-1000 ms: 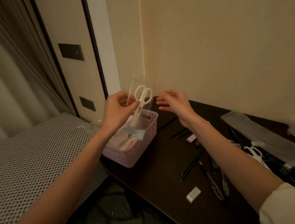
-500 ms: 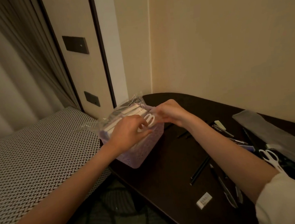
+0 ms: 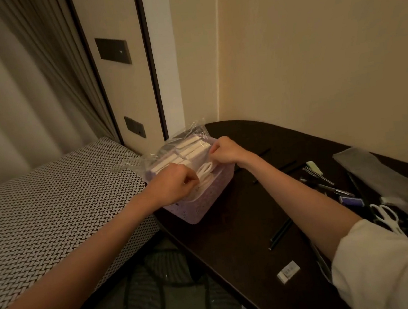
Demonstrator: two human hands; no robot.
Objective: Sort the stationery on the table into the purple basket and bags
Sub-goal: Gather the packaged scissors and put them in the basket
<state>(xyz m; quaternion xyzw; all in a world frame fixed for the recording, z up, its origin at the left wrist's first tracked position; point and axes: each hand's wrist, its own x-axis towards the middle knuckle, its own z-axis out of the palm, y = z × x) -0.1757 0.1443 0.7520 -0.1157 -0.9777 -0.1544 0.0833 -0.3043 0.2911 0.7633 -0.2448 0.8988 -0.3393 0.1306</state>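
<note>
The purple basket [image 3: 205, 206] stands at the left end of the dark table [image 3: 234, 229], packed with clear bags [image 3: 184, 145] of white items. A clear bag holding white scissors [image 3: 206, 173] lies across the basket's top. My left hand [image 3: 176, 185] grips its near end with curled fingers, and my right hand [image 3: 225, 152] pinches its far edge. Loose on the table are black pencils [image 3: 280, 233], a white eraser [image 3: 288, 271], pens [image 3: 328, 187] and another pair of white scissors [image 3: 388, 217].
A flat clear bag [image 3: 388, 179] lies at the table's right back beside the wall. A woven-pattern bed [image 3: 51, 209] borders the table on the left. A dark chair seat [image 3: 163, 298] sits below the table's front edge.
The bagged scissors came down from mid-air onto the basket. Both hands followed it down and now hold it at the basket's top.
</note>
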